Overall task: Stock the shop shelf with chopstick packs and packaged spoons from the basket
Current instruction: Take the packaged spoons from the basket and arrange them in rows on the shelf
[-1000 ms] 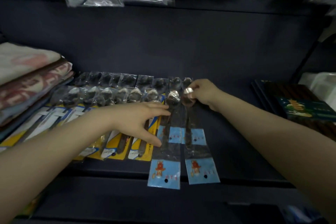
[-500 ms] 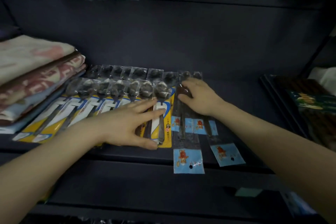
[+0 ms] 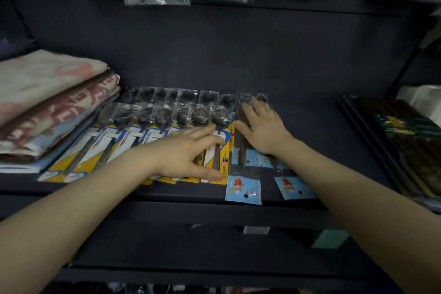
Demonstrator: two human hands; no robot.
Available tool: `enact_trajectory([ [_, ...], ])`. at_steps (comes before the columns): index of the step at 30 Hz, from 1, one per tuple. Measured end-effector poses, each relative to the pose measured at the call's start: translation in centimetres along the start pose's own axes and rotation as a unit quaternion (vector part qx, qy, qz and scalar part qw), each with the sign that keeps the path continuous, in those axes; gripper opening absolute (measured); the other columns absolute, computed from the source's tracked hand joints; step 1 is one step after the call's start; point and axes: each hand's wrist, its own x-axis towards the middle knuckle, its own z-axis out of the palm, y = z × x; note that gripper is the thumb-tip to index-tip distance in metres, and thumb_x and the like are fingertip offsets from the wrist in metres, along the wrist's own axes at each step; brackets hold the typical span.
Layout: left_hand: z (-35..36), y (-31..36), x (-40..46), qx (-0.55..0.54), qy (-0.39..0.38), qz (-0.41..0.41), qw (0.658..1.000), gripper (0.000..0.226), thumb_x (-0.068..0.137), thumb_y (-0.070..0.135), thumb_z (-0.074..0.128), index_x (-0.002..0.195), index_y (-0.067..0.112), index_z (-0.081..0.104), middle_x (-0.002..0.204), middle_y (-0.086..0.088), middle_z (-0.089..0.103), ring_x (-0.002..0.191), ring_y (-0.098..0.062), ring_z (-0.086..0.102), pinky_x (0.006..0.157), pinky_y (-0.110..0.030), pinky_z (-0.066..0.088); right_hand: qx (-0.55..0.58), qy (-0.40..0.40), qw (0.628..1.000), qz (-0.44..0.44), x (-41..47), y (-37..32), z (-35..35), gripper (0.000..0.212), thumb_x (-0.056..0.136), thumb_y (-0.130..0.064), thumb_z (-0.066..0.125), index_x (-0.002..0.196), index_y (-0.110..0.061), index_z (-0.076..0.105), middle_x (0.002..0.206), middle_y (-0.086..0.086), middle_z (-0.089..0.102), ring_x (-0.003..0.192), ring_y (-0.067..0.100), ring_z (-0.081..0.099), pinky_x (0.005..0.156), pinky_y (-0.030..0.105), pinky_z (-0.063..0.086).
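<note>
Yellow-carded spoon packs (image 3: pixel 133 143) lie in a row on the dark shelf (image 3: pixel 310 131), beside folded towels (image 3: pixel 47 102). The left hand (image 3: pixel 188 153) rests flat on the rightmost yellow pack, fingers spread, holding nothing. The right hand (image 3: pixel 262 129) presses straight fingers on the blue-carded spoon packs (image 3: pixel 243 186) just to the right, their ends overhanging the shelf edge
</note>
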Motion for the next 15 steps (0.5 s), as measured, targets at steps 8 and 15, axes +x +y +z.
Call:
enact_trajectory([
  [8,1.7,0.3,-2.0,0.036,0.020,0.039,0.998,0.089,0.061,0.084,0.004,0.141,0.046,-0.003,0.155,0.014,-0.011,0.143,-0.007,-0.007,0.118,-0.033,0.005,0.031,-0.118,0.991,-0.062,-7.5,-1.6,-1.1,0.072,0.091,-0.058,0.034,0.150,-0.023,0.014,0.161,0.001,0.003,0.148,0.017,0.004,0.120,0.038,0.002],
  [15,1.5,0.3,-1.9,0.017,0.011,0.031,0.999,0.065,0.087,0.061,0.028,0.143,0.042,0.002,0.155,0.013,-0.010,0.143,-0.008,-0.008,0.119,-0.036,0.004,-0.008,-0.113,0.992,-0.061,-7.6,-1.8,0.0,0.069,0.094,-0.055,0.030,0.151,-0.027,0.004,0.161,-0.003,-0.004,0.148,0.013,0.000,0.120,0.036,-0.001],
])
